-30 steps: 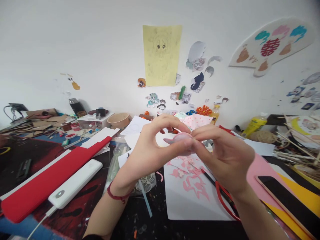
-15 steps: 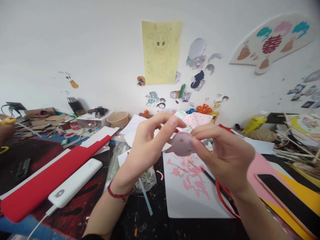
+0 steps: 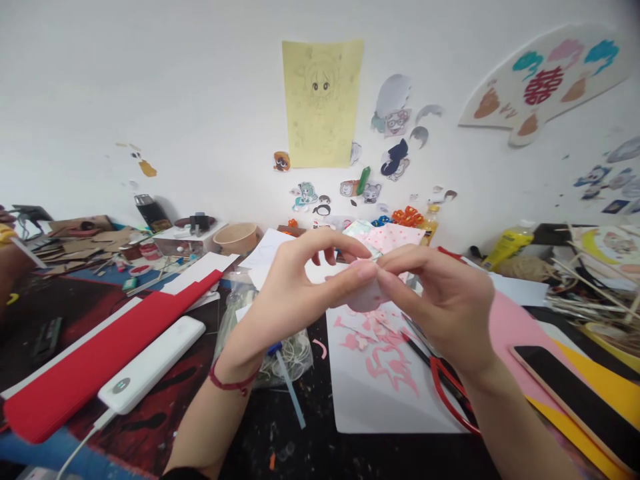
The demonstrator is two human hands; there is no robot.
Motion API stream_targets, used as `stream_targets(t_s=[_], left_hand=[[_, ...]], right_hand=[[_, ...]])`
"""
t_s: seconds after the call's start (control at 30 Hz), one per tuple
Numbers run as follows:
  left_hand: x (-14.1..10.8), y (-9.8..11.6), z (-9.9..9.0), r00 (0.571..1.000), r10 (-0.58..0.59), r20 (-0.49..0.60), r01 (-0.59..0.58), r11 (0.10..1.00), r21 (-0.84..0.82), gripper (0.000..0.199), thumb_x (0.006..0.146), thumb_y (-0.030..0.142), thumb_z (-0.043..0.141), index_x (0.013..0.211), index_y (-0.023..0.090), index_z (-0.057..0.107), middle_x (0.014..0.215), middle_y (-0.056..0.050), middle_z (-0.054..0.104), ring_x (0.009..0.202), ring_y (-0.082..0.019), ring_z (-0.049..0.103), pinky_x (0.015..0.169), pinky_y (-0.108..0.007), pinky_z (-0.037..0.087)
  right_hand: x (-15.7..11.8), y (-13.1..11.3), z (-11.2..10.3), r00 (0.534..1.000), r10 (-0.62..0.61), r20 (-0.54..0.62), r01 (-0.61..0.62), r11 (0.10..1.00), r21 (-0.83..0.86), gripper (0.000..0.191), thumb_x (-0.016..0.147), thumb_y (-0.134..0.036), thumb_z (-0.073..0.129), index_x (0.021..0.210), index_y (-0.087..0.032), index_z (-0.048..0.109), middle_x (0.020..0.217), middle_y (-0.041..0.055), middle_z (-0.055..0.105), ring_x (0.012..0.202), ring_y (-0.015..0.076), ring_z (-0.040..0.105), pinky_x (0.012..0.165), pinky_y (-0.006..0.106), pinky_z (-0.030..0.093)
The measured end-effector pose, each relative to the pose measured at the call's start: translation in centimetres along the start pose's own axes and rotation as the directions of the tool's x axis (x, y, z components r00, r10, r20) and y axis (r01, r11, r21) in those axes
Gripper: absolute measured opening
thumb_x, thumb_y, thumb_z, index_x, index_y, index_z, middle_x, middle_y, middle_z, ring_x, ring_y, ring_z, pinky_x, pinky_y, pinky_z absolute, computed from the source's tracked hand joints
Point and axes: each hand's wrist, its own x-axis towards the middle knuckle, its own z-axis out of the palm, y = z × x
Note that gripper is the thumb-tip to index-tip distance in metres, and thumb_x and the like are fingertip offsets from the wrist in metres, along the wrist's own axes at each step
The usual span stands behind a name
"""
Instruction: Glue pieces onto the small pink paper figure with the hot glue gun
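A small rounded pale pink paper cutout (image 3: 366, 301) is held up above the table, largely covered by my fingers. My left hand (image 3: 300, 287) pinches its upper edge between thumb and index finger, the other fingers curled loosely behind. From the other side my right hand (image 3: 445, 300) grips the cutout between thumb and fingertips, its tips almost touching those of my left. Below lies a white sheet (image 3: 385, 417) bearing pink paper scraps (image 3: 393, 367). Red-handled scissors (image 3: 447, 393) rest at the sheet's right side, under my right wrist.
To the left lie a white power bank (image 3: 150, 363) and a long red strip (image 3: 110, 353). A phone (image 3: 570, 393) rests on pink and yellow sheets at right. A bag of string (image 3: 295, 357) and a glue stick (image 3: 291, 387) sit centrally. Another person's arm (image 3: 15, 267) is at far left.
My left thumb has come down onto the cutout, meeting my right fingertips and covering more of it. The other person's arm at far left has shifted slightly outward.
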Motion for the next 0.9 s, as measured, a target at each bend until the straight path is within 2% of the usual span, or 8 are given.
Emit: stream_targets(t_s=[0.1,0.2,0.37,0.5,0.57,0.8,0.9], left_hand=[[-0.13,0.42,0.47,0.997,-0.079,0.016,0.080,0.995,-0.064,0.011,0.088,0.026,0.077,0.080,0.019,0.073,0.084,-0.001,0.075,0.081,-0.015,0.063,0.076,-0.031,0.047],[-0.12,0.41,0.72,0.996,-0.093,0.009,0.093,0.993,-0.071,0.015,0.090,0.023,0.072,0.076,0.018,0.070,0.080,-0.001,0.072,0.078,-0.015,0.061,0.075,-0.031,0.046],[-0.04,0.06,0.36,0.991,-0.108,0.083,0.116,0.988,-0.102,0.032,0.101,0.040,0.059,0.083,0.018,0.073,0.074,-0.001,0.069,0.070,-0.013,0.060,0.066,-0.030,0.045],[-0.05,0.09,0.33,0.987,-0.134,0.092,0.145,0.983,-0.115,0.017,0.092,0.031,0.071,0.081,0.018,0.073,0.083,-0.002,0.073,0.078,-0.014,0.063,0.065,-0.028,0.046],[-0.06,0.16,0.47,0.985,-0.152,0.082,0.162,0.978,-0.132,0.016,0.090,0.027,0.073,0.077,0.017,0.072,0.083,-0.003,0.073,0.078,-0.015,0.063,0.063,-0.028,0.046],[-0.15,0.00,0.29,0.987,-0.137,0.085,0.146,0.983,-0.114,0.039,0.102,0.040,0.054,0.077,0.017,0.072,0.069,-0.003,0.065,0.069,-0.014,0.059,0.061,-0.030,0.045],[-0.15,-0.10,0.12,0.985,-0.153,0.078,0.161,0.982,-0.097,0.026,0.097,0.034,0.064,0.080,0.018,0.073,0.077,-0.003,0.070,0.072,-0.014,0.061,0.063,-0.029,0.047]], right_hand=[[-0.03,0.06,0.07,1.000,-0.010,0.022,0.010,1.000,-0.013,0.015,0.089,-0.008,0.070,0.087,-0.022,0.071,0.083,0.0007,0.072,0.079,0.0181,0.067,0.071,0.037,0.053],[-0.07,0.09,0.08,0.999,-0.015,0.033,0.015,1.000,-0.007,0.016,0.088,-0.007,0.069,0.087,-0.022,0.070,0.082,0.0005,0.071,0.078,0.0176,0.067,0.071,0.037,0.053],[-0.05,0.00,0.03,0.999,0.008,0.046,-0.008,1.000,0.007,0.014,0.089,-0.008,0.069,0.086,-0.022,0.071,0.083,0.0008,0.072,0.079,0.0175,0.067,0.073,0.037,0.053],[0.05,-0.08,0.15,0.999,0.017,0.051,-0.017,1.000,0.002,0.014,0.089,-0.009,0.069,0.084,-0.021,0.070,0.080,0.0001,0.071,0.075,0.0165,0.066,0.069,0.036,0.053],[0.09,-0.05,0.18,0.998,0.020,0.056,-0.020,1.000,-0.003,0.014,0.089,-0.009,0.069,0.083,-0.021,0.070,0.079,0.0002,0.072,0.074,0.0164,0.066,0.068,0.035,0.053],[0.25,0.25,-0.03,0.998,0.040,0.052,-0.040,0.999,-0.002,0.013,0.089,-0.011,0.070,0.082,-0.022,0.070,0.080,-0.0011,0.072,0.075,0.0151,0.065,0.070,0.033,0.052],[0.26,0.33,-0.06,0.997,0.052,0.050,-0.053,0.999,0.004,0.013,0.090,-0.012,0.070,0.083,-0.022,0.070,0.081,-0.0012,0.072,0.075,0.0149,0.065,0.069,0.033,0.052]])
